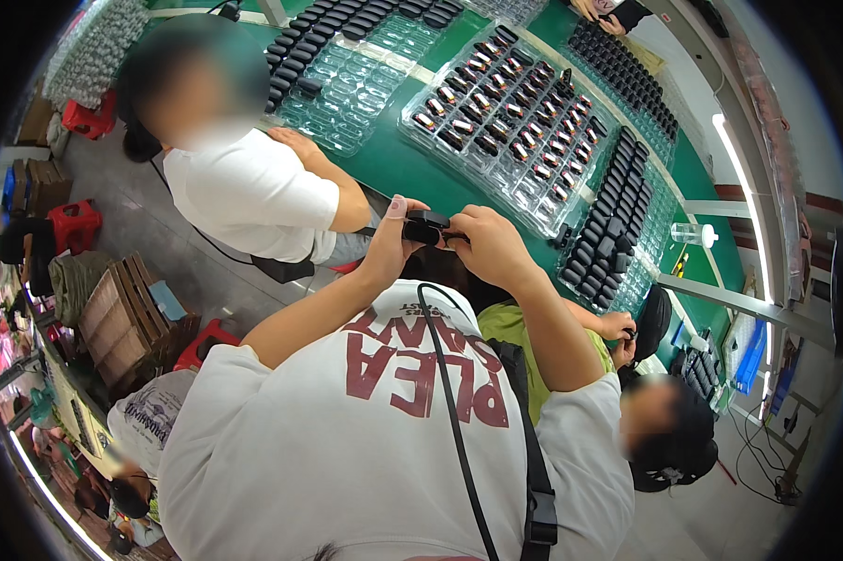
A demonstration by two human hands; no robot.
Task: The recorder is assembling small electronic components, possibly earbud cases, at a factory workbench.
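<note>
In front of my chest, my left hand [393,241] is closed round a small black case-like part [425,225], its thumb raised beside it. My right hand [489,245] meets the part from the other side, finger and thumb pinched at its edge. Whether a smaller piece sits in that pinch is hidden. Just beyond my hands, on the green table [382,166], lies a clear compartment tray [520,198] filled with several rows of small black pieces with white and reddish marks. Right of it, smooth black oval cases [601,245] stand in rows on a clear tray.
A co-worker in a white shirt [244,192] sits close on my left; another in a green top [520,341] works on my right. More clear trays [347,103] hold black cases at the back. A clear bottle [692,234], red stools [74,224] and wooden crates [127,318] stand around.
</note>
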